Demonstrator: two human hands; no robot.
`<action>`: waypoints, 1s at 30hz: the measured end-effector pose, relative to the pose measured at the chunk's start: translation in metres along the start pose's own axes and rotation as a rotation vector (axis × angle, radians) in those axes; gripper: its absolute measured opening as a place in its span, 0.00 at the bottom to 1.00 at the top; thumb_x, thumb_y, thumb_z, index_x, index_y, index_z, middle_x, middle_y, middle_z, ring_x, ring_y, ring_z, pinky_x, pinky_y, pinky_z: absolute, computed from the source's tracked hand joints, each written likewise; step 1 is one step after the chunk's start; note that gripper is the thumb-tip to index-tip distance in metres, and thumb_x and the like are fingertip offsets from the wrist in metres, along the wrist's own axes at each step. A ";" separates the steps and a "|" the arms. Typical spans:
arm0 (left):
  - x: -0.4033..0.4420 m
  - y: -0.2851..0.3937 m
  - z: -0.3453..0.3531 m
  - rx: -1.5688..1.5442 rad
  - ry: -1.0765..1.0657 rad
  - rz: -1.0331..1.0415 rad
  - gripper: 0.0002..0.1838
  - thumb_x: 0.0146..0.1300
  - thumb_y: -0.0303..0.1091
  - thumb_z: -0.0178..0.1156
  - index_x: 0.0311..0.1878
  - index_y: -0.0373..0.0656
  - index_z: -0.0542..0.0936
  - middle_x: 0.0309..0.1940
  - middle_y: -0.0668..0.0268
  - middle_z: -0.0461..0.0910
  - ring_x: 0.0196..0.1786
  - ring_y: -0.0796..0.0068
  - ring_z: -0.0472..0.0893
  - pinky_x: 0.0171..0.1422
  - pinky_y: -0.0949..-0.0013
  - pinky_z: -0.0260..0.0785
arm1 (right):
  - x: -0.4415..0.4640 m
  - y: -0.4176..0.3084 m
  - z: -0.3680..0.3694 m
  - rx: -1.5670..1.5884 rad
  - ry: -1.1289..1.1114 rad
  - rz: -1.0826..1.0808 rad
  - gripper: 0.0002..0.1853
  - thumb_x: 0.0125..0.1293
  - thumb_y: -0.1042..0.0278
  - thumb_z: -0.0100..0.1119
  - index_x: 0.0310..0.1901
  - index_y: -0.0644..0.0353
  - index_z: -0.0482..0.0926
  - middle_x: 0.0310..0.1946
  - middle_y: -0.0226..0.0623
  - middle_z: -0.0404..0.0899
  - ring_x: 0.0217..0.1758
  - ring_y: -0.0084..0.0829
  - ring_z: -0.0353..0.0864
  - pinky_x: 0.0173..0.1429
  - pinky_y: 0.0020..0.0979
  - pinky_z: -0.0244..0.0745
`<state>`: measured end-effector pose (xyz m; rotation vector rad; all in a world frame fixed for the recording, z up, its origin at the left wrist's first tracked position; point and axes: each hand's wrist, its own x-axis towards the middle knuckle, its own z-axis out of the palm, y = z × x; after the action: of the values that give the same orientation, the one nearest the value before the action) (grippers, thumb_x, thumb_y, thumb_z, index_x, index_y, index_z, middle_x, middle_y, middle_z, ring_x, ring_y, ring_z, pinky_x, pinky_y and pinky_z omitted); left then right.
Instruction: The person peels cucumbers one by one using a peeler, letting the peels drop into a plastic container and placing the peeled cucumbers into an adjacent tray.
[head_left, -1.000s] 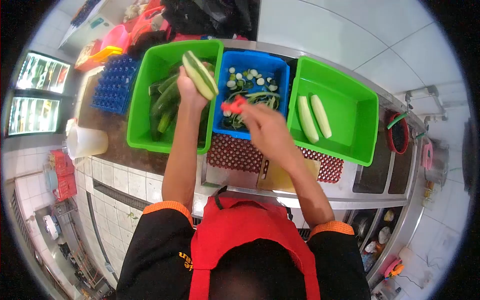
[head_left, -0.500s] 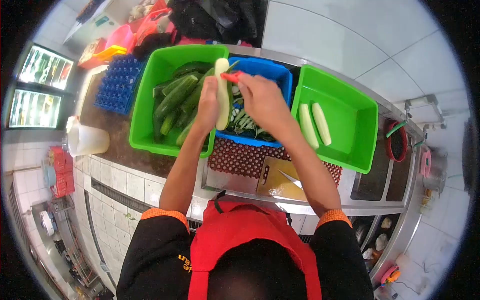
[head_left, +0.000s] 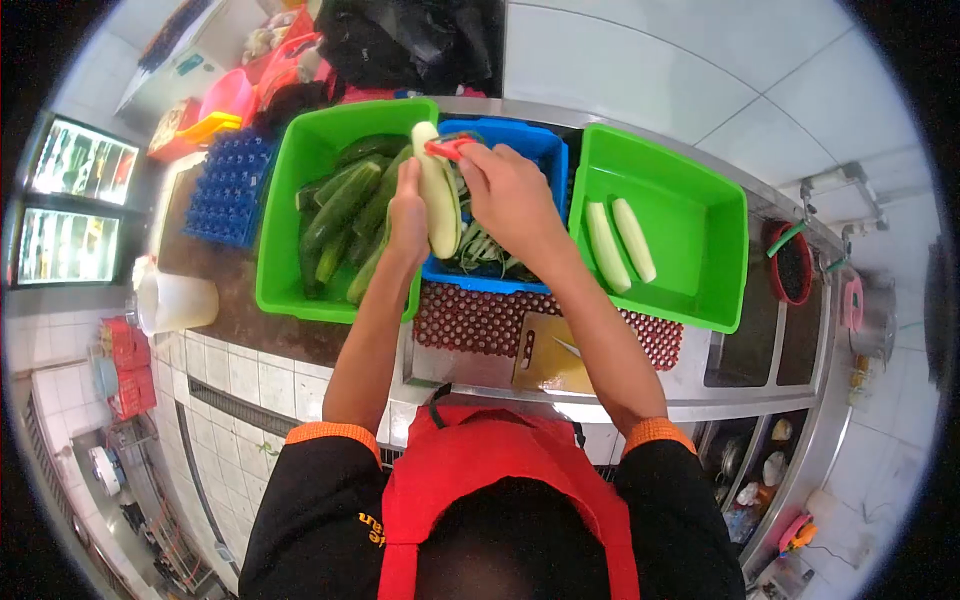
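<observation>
My left hand point(head_left: 406, 225) holds a mostly peeled zucchini point(head_left: 437, 200) nearly upright, its fingers along the left side. My right hand point(head_left: 512, 195) grips a red peeler point(head_left: 450, 148) against the zucchini near its top end. Both hands are over the blue tub point(head_left: 490, 285), where green and pale peelings point(head_left: 482, 255) lie. On the left, a green tub point(head_left: 330, 308) contains several unpeeled zucchini point(head_left: 342, 212). Two pale peeled zucchini, one on the left point(head_left: 607, 248) and one on the right point(head_left: 633, 240), lie in another green tub point(head_left: 700, 235).
In front of the tubs, a knife point(head_left: 567, 347) rests on a yellowish cutting board point(head_left: 545, 368) over a dark red perforated mat point(head_left: 465, 318). A blue egg tray point(head_left: 228, 190) and a white jug point(head_left: 178, 303) stand left. A red bucket point(head_left: 792, 275) is at right.
The zucchini's top has tipped leftward, and my left fingers look straighter along it. The peeler has shifted slightly left and stays near the top end. The whole view has shifted a little.
</observation>
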<state>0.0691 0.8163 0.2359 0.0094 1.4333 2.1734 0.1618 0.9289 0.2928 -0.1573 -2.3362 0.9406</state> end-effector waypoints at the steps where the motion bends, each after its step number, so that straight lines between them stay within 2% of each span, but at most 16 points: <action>1: -0.003 -0.001 0.002 0.101 -0.045 0.081 0.19 0.75 0.46 0.37 0.54 0.44 0.70 0.44 0.66 0.74 0.45 0.76 0.75 0.52 0.69 0.68 | 0.003 0.000 0.003 -0.039 -0.009 0.024 0.08 0.65 0.72 0.54 0.44 0.62 0.78 0.29 0.50 0.76 0.32 0.50 0.77 0.36 0.45 0.71; 4: 0.005 0.002 0.002 0.097 0.018 0.148 0.19 0.75 0.46 0.37 0.54 0.43 0.69 0.43 0.66 0.74 0.44 0.75 0.75 0.53 0.68 0.68 | -0.014 -0.006 0.009 -0.022 -0.028 0.009 0.08 0.66 0.71 0.53 0.45 0.60 0.77 0.29 0.49 0.74 0.31 0.51 0.76 0.35 0.45 0.72; 6: 0.028 -0.007 -0.012 0.021 0.114 0.164 0.21 0.75 0.48 0.38 0.56 0.42 0.69 0.45 0.63 0.74 0.46 0.71 0.76 0.56 0.65 0.68 | -0.040 -0.021 0.006 -0.012 -0.124 0.128 0.08 0.66 0.70 0.53 0.45 0.60 0.77 0.30 0.49 0.74 0.31 0.52 0.76 0.35 0.46 0.72; 9: 0.034 0.000 -0.014 -0.242 0.263 -0.009 0.27 0.74 0.54 0.34 0.59 0.40 0.68 0.50 0.59 0.75 0.52 0.62 0.76 0.58 0.58 0.68 | -0.077 -0.022 0.010 -0.038 -0.161 0.177 0.09 0.66 0.70 0.53 0.45 0.61 0.77 0.31 0.49 0.75 0.32 0.52 0.77 0.34 0.46 0.71; 10: 0.035 0.002 -0.010 -0.245 0.259 -0.011 0.27 0.74 0.54 0.34 0.59 0.40 0.68 0.50 0.59 0.75 0.52 0.62 0.76 0.58 0.58 0.68 | -0.085 -0.018 0.011 -0.043 -0.159 0.177 0.09 0.66 0.70 0.53 0.45 0.61 0.77 0.31 0.49 0.75 0.32 0.52 0.77 0.34 0.46 0.71; 12: 0.038 0.006 -0.006 -0.456 0.246 -0.069 0.29 0.74 0.55 0.31 0.52 0.40 0.72 0.42 0.59 0.77 0.43 0.60 0.78 0.52 0.54 0.71 | -0.096 -0.010 0.014 -0.082 -0.232 0.266 0.09 0.66 0.71 0.54 0.45 0.63 0.77 0.31 0.50 0.75 0.34 0.53 0.77 0.34 0.45 0.70; 13: 0.041 0.006 -0.009 -0.492 0.122 -0.077 0.29 0.74 0.56 0.30 0.50 0.40 0.72 0.41 0.58 0.77 0.43 0.59 0.77 0.50 0.52 0.71 | -0.094 -0.005 0.012 -0.086 -0.227 0.260 0.09 0.66 0.71 0.54 0.45 0.63 0.77 0.31 0.50 0.75 0.34 0.53 0.77 0.34 0.45 0.70; 14: 0.042 0.005 -0.010 -0.493 0.118 -0.072 0.29 0.74 0.56 0.30 0.50 0.40 0.72 0.41 0.58 0.77 0.43 0.59 0.77 0.50 0.52 0.71 | -0.091 0.001 0.010 -0.095 -0.180 0.251 0.09 0.67 0.71 0.53 0.46 0.64 0.77 0.32 0.49 0.76 0.33 0.51 0.78 0.35 0.43 0.71; 16: 0.029 0.011 -0.007 -0.461 -0.083 -0.153 0.30 0.73 0.59 0.31 0.50 0.41 0.71 0.38 0.58 0.76 0.40 0.60 0.77 0.48 0.54 0.72 | -0.082 0.011 0.002 -0.105 -0.132 0.244 0.10 0.67 0.71 0.53 0.47 0.64 0.76 0.32 0.49 0.77 0.33 0.49 0.79 0.36 0.40 0.72; 17: 0.022 0.015 -0.005 -0.330 -0.126 -0.185 0.30 0.71 0.61 0.36 0.50 0.42 0.71 0.35 0.60 0.76 0.37 0.64 0.77 0.45 0.60 0.73 | -0.075 0.016 -0.002 0.005 -0.070 0.240 0.10 0.68 0.71 0.52 0.48 0.65 0.76 0.34 0.49 0.78 0.33 0.45 0.79 0.37 0.37 0.73; 19: 0.013 0.013 -0.001 -0.217 -0.118 -0.156 0.29 0.71 0.61 0.38 0.49 0.41 0.72 0.34 0.61 0.76 0.37 0.67 0.77 0.44 0.62 0.73 | -0.058 0.013 -0.014 0.149 0.005 0.276 0.11 0.69 0.70 0.52 0.49 0.66 0.76 0.37 0.50 0.80 0.34 0.37 0.80 0.40 0.32 0.73; 20: 0.007 0.010 0.000 -0.109 -0.098 -0.127 0.29 0.70 0.61 0.41 0.48 0.41 0.72 0.34 0.63 0.76 0.36 0.69 0.77 0.43 0.65 0.74 | -0.051 0.012 -0.018 0.144 0.012 0.281 0.11 0.69 0.70 0.52 0.49 0.66 0.76 0.37 0.50 0.80 0.34 0.37 0.80 0.40 0.32 0.73; 21: 0.003 0.007 0.000 -0.035 -0.115 -0.111 0.28 0.70 0.60 0.45 0.48 0.40 0.73 0.33 0.65 0.76 0.35 0.73 0.77 0.38 0.69 0.74 | -0.042 0.013 -0.019 0.139 0.047 0.197 0.11 0.68 0.70 0.53 0.49 0.66 0.76 0.37 0.50 0.80 0.34 0.38 0.80 0.40 0.31 0.73; 23: -0.009 0.006 0.005 -0.005 -0.157 -0.122 0.28 0.70 0.59 0.45 0.48 0.40 0.73 0.33 0.65 0.76 0.34 0.73 0.78 0.37 0.70 0.74 | -0.023 0.011 -0.021 0.080 0.109 0.034 0.11 0.67 0.70 0.54 0.48 0.65 0.76 0.34 0.49 0.79 0.32 0.42 0.80 0.38 0.33 0.73; 25: -0.018 0.009 0.007 0.051 -0.225 -0.124 0.28 0.70 0.59 0.45 0.47 0.39 0.73 0.33 0.64 0.76 0.31 0.75 0.78 0.34 0.72 0.74 | -0.010 0.005 -0.024 0.035 0.100 0.069 0.10 0.67 0.70 0.54 0.47 0.65 0.76 0.33 0.49 0.79 0.32 0.43 0.79 0.38 0.35 0.73; 30: -0.021 0.009 0.001 0.121 -0.221 -0.119 0.27 0.71 0.58 0.44 0.52 0.41 0.72 0.31 0.67 0.75 0.31 0.78 0.76 0.35 0.72 0.72 | -0.002 -0.001 -0.014 0.031 0.087 0.086 0.07 0.66 0.72 0.54 0.43 0.65 0.76 0.30 0.49 0.77 0.33 0.49 0.78 0.38 0.39 0.72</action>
<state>0.0843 0.8058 0.2498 0.1967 1.3997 1.9220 0.1718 0.9363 0.3003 -0.2827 -2.2488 0.9913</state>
